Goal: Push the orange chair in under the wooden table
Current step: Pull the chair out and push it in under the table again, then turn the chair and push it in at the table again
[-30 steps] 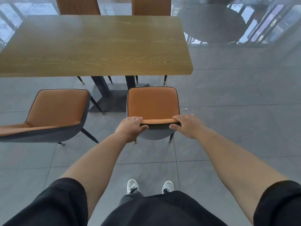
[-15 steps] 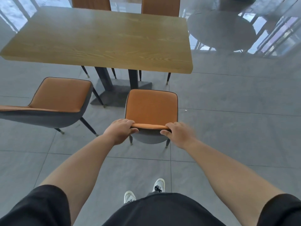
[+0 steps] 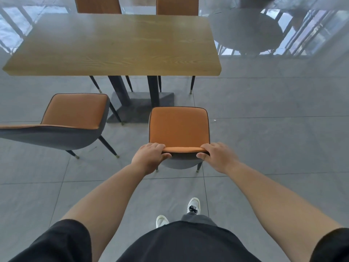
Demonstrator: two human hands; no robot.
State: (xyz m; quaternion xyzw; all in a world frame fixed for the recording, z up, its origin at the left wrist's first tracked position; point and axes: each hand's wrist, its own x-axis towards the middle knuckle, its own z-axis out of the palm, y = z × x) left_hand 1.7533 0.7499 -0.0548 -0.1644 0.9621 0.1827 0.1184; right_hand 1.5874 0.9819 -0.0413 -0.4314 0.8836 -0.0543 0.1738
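Head view: my left hand (image 3: pixel 149 156) and right hand (image 3: pixel 217 157) each grip a top corner of the orange chair (image 3: pixel 179 127) backrest, fingers curled over the edge. The chair stands on the grey floor (image 3: pixel 273 138), its seat just short of the wooden bench (image 3: pixel 117 46), facing it.

Both arms extended forward; left hand (image 3: pixel 149 157), right hand (image 3: pixel 219 157) clenched, knuckles up
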